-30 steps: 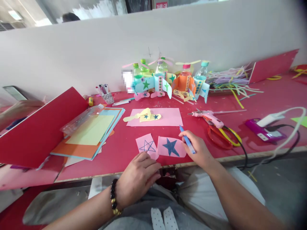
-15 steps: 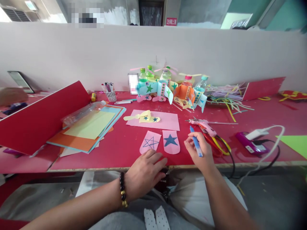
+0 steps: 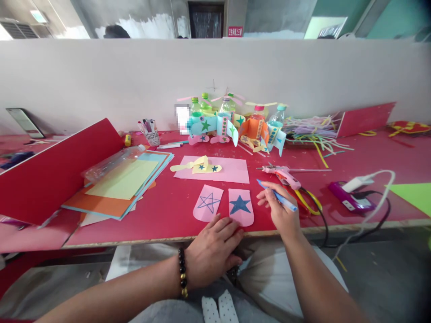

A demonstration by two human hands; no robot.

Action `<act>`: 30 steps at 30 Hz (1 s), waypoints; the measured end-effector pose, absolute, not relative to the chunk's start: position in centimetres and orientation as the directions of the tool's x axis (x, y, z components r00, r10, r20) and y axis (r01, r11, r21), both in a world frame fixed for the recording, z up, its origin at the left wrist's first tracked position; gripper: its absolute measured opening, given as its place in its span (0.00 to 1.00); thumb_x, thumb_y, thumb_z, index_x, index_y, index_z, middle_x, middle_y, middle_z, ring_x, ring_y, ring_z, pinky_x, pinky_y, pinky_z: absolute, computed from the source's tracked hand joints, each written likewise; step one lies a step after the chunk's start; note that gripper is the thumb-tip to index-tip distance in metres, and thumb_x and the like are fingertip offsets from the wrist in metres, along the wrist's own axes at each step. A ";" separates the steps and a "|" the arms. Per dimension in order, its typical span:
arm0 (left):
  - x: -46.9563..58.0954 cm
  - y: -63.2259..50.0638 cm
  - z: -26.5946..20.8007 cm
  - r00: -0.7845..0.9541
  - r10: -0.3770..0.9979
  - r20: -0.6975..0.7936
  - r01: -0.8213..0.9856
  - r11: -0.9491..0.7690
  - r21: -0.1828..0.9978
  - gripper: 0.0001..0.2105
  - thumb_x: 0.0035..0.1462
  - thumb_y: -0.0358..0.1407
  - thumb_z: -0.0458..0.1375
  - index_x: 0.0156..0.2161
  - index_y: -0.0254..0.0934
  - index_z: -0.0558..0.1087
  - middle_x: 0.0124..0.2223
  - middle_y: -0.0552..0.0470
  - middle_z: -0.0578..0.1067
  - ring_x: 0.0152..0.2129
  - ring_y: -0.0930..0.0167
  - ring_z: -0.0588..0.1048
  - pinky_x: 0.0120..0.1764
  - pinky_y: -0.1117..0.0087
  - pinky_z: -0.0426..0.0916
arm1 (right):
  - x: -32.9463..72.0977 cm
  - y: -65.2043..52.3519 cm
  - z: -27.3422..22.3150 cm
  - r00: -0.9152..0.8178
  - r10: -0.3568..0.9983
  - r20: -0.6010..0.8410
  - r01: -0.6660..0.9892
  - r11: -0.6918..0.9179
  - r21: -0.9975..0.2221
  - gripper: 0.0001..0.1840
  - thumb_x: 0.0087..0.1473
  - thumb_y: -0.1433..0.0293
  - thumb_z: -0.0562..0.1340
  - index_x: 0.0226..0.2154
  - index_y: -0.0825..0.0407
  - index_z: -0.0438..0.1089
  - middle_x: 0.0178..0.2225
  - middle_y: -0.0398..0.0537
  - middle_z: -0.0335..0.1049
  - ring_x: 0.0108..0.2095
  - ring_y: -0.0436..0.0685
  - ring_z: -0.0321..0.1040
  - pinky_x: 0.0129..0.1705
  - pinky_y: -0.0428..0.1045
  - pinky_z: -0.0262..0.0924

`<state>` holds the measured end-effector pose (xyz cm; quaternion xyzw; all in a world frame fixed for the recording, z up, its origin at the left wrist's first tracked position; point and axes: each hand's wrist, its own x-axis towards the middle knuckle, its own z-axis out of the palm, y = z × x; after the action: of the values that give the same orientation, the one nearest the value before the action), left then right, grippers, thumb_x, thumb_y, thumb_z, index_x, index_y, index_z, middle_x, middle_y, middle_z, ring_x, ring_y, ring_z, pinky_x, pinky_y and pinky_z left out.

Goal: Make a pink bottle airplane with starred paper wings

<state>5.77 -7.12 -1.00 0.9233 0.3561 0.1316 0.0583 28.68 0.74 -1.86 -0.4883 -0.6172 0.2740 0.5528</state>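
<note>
My left hand (image 3: 215, 249), with a beaded bracelet at the wrist, rests palm down at the table's front edge. Its fingers are stretched out, and their tips reach the lower edges of two pink paper pieces with rounded ends. The left pink piece (image 3: 199, 213) bears an outlined star; on the right pink piece (image 3: 247, 219) the star is filled in dark blue. In my right hand (image 3: 283, 220) is a blue marker (image 3: 286, 202), held between thumb and fingers with its tip pointing up and left, apart from the paper.
Behind lie a pink sheet (image 3: 235, 172) and a yellow paper piece (image 3: 202, 166) with stars. Coloured sheets (image 3: 124, 179) are stacked left. At right sit a glue gun (image 3: 283, 175), scissors (image 3: 311, 204) and a purple power strip (image 3: 352, 202). Decorated bottles (image 3: 232, 123) stand at the back.
My left hand has shifted right, towards the filled-star piece, which sits slightly nearer the table edge. The marker in my right hand has tilted to lie flatter.
</note>
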 end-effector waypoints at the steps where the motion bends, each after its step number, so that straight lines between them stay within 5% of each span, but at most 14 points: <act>1: 5.5 -6.7 -0.4 0.709 0.673 0.212 0.644 -0.740 0.195 0.23 0.62 0.45 0.61 0.58 0.37 0.68 0.60 0.47 0.70 0.57 0.61 0.67 0.62 0.56 0.60 | 28.7 0.8 -1.9 0.096 0.905 0.415 0.286 0.375 -0.882 0.17 0.64 0.57 0.57 0.46 0.52 0.71 0.29 0.46 0.76 0.24 0.53 0.74 0.27 0.48 0.67; 7: 4.5 0.2 3.2 0.631 0.737 0.243 0.731 -0.669 0.131 0.08 0.66 0.37 0.57 0.45 0.34 0.73 0.45 0.48 0.76 0.43 0.66 0.75 0.49 0.56 0.70 | 28.4 0.7 -2.0 0.107 0.900 0.422 0.234 0.390 -0.891 0.17 0.63 0.57 0.58 0.46 0.51 0.72 0.28 0.45 0.76 0.23 0.54 0.73 0.27 0.50 0.69; 18: 5.9 6.2 1.5 0.773 0.621 0.130 0.613 -0.784 0.103 0.12 0.65 0.38 0.59 0.49 0.34 0.72 0.50 0.46 0.74 0.45 0.64 0.75 0.48 0.56 0.72 | 27.4 1.1 -2.2 0.027 0.923 0.383 0.294 0.359 -0.886 0.15 0.61 0.58 0.59 0.36 0.52 0.75 0.30 0.48 0.77 0.31 0.57 0.74 0.34 0.50 0.69; 30: 4.5 7.6 -0.1 0.860 0.484 0.160 0.462 -0.873 0.156 0.08 0.65 0.31 0.57 0.48 0.34 0.73 0.48 0.48 0.74 0.45 0.66 0.74 0.46 0.59 0.72 | 27.1 1.2 -1.8 -0.004 0.957 0.290 0.466 0.258 -0.846 0.06 0.57 0.66 0.61 0.31 0.50 0.69 0.24 0.42 0.70 0.24 0.52 0.66 0.26 0.45 0.60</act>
<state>4.52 7.60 -0.07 0.9628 0.2458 0.0976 0.0561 27.09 1.24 -1.79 -0.5441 -0.6538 0.2736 0.4492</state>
